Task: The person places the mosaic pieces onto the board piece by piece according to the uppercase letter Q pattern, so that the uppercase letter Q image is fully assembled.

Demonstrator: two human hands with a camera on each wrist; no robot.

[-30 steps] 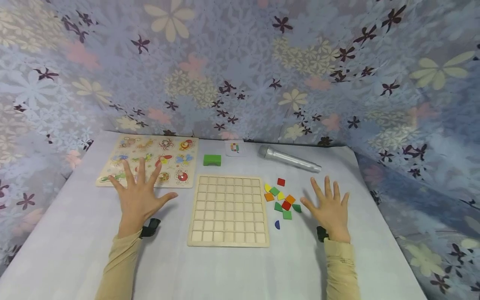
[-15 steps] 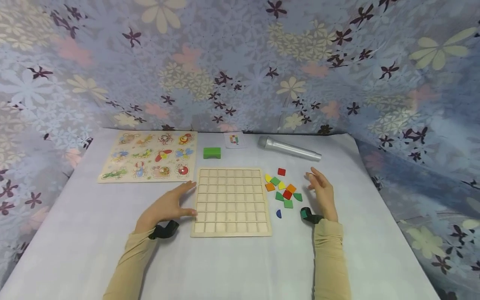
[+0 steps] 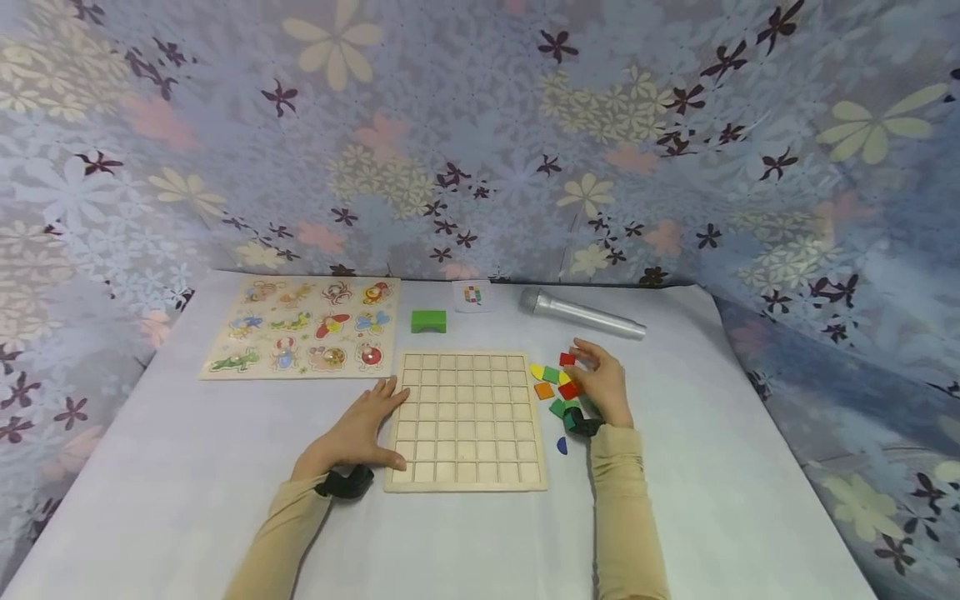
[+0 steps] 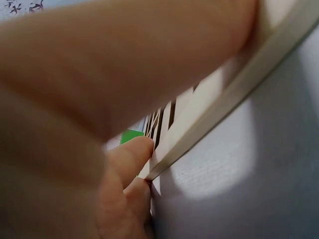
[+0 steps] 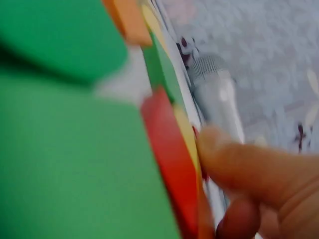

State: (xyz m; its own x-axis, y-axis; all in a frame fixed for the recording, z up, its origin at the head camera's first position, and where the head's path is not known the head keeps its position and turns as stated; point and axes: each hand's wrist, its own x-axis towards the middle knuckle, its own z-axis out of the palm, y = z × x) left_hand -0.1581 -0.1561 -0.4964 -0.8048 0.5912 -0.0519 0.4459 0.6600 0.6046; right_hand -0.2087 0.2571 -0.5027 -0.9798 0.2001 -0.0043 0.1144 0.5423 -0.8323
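Note:
A square wooden grid board [image 3: 467, 487] lies in the middle of the table. My left hand [image 3: 358, 433] rests at its left edge, thumb and fingers spread apart. In the left wrist view the thumb reaches over the board's rim [image 4: 219, 112]. My right hand [image 3: 609, 390] is among small coloured pieces right of the board, thumb and index finger apart on either side of a red square [image 3: 567, 359]. Near it lie another red square [image 3: 567, 390], an orange square [image 3: 543, 391] and a green square [image 3: 551, 375]. The hand and wrist camera partly hide other pieces.
A picture puzzle board [image 3: 300, 329] with animals stands back left. Behind the grid lie a green block [image 3: 428, 322], a small pattern card [image 3: 472, 297] and a silver microphone [image 3: 585, 315]. A blue half-circle [image 3: 562, 446] lies nearer. Flowered cloth hangs beyond the table's back edge.
My left hand moved right from above the table to the grid board's edge. My right hand went from spread and raised to the pieces, moving left. The pieces show no clear move.

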